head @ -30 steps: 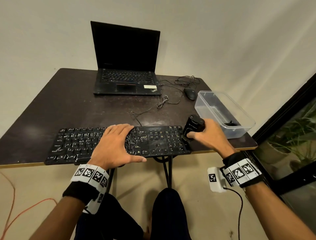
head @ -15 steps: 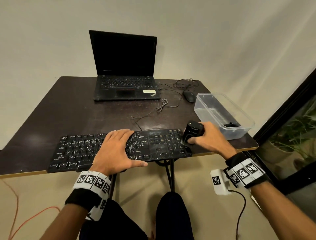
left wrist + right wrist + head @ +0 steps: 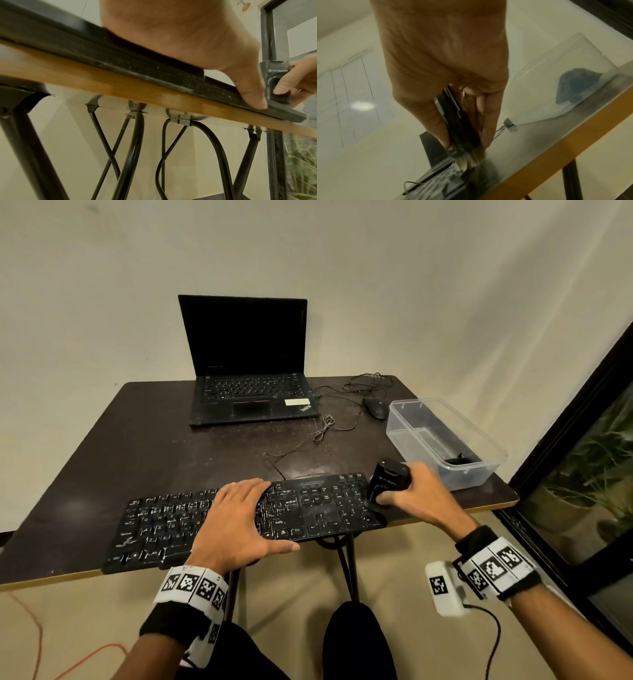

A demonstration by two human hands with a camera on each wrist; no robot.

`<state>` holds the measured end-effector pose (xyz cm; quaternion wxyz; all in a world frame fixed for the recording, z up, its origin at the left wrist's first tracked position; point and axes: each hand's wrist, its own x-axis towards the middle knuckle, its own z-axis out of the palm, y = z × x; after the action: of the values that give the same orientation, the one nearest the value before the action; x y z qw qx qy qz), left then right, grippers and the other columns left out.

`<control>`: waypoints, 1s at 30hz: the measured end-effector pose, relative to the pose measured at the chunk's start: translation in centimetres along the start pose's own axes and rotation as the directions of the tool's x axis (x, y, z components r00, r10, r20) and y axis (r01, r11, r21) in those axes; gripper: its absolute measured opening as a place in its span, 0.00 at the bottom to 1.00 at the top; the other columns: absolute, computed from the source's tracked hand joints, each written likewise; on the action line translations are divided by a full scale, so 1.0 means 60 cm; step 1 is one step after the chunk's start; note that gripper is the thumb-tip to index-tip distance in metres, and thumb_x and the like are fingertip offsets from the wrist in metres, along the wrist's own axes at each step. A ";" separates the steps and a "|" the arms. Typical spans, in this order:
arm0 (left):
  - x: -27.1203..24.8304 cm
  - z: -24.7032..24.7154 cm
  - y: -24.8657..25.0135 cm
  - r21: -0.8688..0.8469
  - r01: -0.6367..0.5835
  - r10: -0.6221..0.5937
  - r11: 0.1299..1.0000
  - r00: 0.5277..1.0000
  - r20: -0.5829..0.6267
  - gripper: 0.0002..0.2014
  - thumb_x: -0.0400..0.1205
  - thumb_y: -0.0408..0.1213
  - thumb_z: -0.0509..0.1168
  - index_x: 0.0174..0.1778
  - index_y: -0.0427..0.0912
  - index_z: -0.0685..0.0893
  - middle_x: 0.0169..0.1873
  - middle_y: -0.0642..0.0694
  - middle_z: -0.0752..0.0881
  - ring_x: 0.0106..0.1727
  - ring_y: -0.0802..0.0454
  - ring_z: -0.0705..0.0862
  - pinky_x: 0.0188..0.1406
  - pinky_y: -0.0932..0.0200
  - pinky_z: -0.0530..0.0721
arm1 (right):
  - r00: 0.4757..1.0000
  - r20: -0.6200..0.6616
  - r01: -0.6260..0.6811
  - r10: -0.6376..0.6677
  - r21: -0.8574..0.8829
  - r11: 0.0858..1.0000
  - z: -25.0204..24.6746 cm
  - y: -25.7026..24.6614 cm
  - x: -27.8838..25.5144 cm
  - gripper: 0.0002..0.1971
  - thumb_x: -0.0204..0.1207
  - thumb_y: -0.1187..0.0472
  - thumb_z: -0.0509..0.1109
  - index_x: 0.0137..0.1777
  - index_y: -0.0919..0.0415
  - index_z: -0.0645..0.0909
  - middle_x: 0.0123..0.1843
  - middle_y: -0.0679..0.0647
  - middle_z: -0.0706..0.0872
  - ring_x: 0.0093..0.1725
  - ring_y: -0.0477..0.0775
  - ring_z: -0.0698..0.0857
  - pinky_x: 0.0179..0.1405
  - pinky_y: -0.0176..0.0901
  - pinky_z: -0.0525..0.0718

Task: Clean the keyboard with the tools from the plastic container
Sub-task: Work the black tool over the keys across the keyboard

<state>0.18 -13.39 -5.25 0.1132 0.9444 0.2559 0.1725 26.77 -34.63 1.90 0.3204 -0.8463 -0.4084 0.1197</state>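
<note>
Tabletop keyboard (image 3: 308, 508): left hand (image 3: 236, 522) flat; right hand (image 3: 421, 494) grips brush (image 3: 388, 481).

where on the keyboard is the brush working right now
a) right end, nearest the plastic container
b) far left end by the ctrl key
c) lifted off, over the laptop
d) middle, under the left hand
a: the right hand holds the brush with its bristles down on the right end of the keyboard, next to the plastic container, while the left hand lies flat on the middle keys.
</note>
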 end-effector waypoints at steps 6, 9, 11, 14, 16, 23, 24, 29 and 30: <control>0.001 0.001 -0.002 0.001 0.001 -0.001 1.000 1.000 0.001 0.66 0.58 0.92 0.62 0.85 0.49 0.70 0.82 0.53 0.73 0.83 0.53 0.68 0.91 0.49 0.54 | 0.990 0.139 0.025 -0.023 -0.011 1.000 -0.003 -0.005 -0.008 0.13 0.60 0.54 0.84 0.45 0.52 0.89 0.40 0.48 0.94 0.45 0.53 0.93 0.47 0.54 0.93; 0.001 0.001 -0.001 0.016 0.002 -0.002 1.000 1.000 0.011 0.66 0.58 0.92 0.61 0.86 0.50 0.69 0.82 0.54 0.72 0.84 0.53 0.68 0.91 0.49 0.53 | 0.999 0.034 0.012 -0.011 -0.039 0.999 -0.011 -0.006 -0.007 0.09 0.66 0.60 0.85 0.41 0.52 0.87 0.36 0.46 0.92 0.40 0.48 0.90 0.38 0.42 0.85; 0.001 0.001 -0.001 0.002 -0.001 0.001 1.000 1.000 -0.002 0.66 0.58 0.92 0.62 0.85 0.50 0.70 0.81 0.54 0.73 0.83 0.53 0.68 0.91 0.49 0.54 | 0.994 0.080 0.079 -0.074 -0.068 0.995 -0.006 -0.010 -0.015 0.08 0.64 0.58 0.83 0.40 0.51 0.87 0.35 0.45 0.92 0.38 0.48 0.90 0.36 0.41 0.86; 0.000 0.001 -0.003 -0.022 0.007 -0.007 1.000 1.000 -0.005 0.65 0.57 0.91 0.62 0.85 0.50 0.70 0.81 0.55 0.73 0.83 0.54 0.68 0.91 0.48 0.55 | 0.992 0.088 0.095 -0.088 -0.075 0.993 0.004 -0.010 -0.021 0.09 0.61 0.55 0.81 0.41 0.50 0.87 0.36 0.46 0.92 0.39 0.51 0.91 0.39 0.47 0.89; 0.000 0.003 -0.002 -0.015 0.006 -0.006 1.000 1.000 0.001 0.66 0.57 0.92 0.62 0.86 0.50 0.70 0.82 0.56 0.72 0.83 0.54 0.68 0.91 0.48 0.54 | 0.998 -0.014 0.052 -0.053 -0.078 0.996 0.001 -0.007 -0.021 0.08 0.63 0.58 0.82 0.38 0.50 0.85 0.32 0.44 0.90 0.37 0.49 0.89 0.34 0.41 0.85; 0.001 0.003 -0.003 -0.006 0.010 -0.009 1.000 1.000 0.011 0.66 0.57 0.92 0.62 0.86 0.51 0.69 0.82 0.56 0.72 0.84 0.54 0.67 0.91 0.47 0.54 | 0.997 0.009 0.074 -0.073 -0.070 0.995 0.002 -0.010 -0.029 0.07 0.63 0.58 0.82 0.39 0.51 0.86 0.34 0.44 0.91 0.38 0.49 0.90 0.35 0.40 0.85; 0.001 0.003 -0.003 -0.005 0.012 -0.011 1.000 1.000 0.013 0.66 0.57 0.92 0.62 0.86 0.51 0.69 0.82 0.56 0.72 0.84 0.54 0.67 0.91 0.47 0.54 | 0.997 0.006 0.072 -0.072 -0.067 0.995 0.001 -0.011 -0.031 0.07 0.63 0.59 0.82 0.38 0.51 0.86 0.33 0.44 0.91 0.37 0.48 0.89 0.35 0.39 0.83; 0.003 0.005 -0.004 0.011 0.007 -0.007 1.000 1.000 0.005 0.66 0.57 0.92 0.62 0.86 0.50 0.69 0.82 0.55 0.72 0.84 0.54 0.67 0.91 0.50 0.52 | 0.992 0.109 0.076 -0.070 -0.056 0.996 0.008 -0.017 -0.040 0.09 0.62 0.57 0.83 0.41 0.50 0.88 0.37 0.44 0.93 0.40 0.47 0.91 0.42 0.48 0.91; 0.003 0.006 -0.003 0.012 0.005 -0.005 1.000 1.000 0.005 0.66 0.57 0.92 0.61 0.86 0.50 0.70 0.82 0.55 0.72 0.84 0.54 0.68 0.91 0.51 0.51 | 0.996 0.066 0.062 -0.058 -0.060 0.996 0.006 -0.017 -0.039 0.09 0.63 0.58 0.83 0.41 0.50 0.88 0.37 0.44 0.93 0.40 0.47 0.91 0.43 0.48 0.90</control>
<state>0.37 -13.20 -5.57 0.1086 0.9448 0.2592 0.1685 24.48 -35.80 2.11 0.2842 -0.8388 -0.4474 0.1243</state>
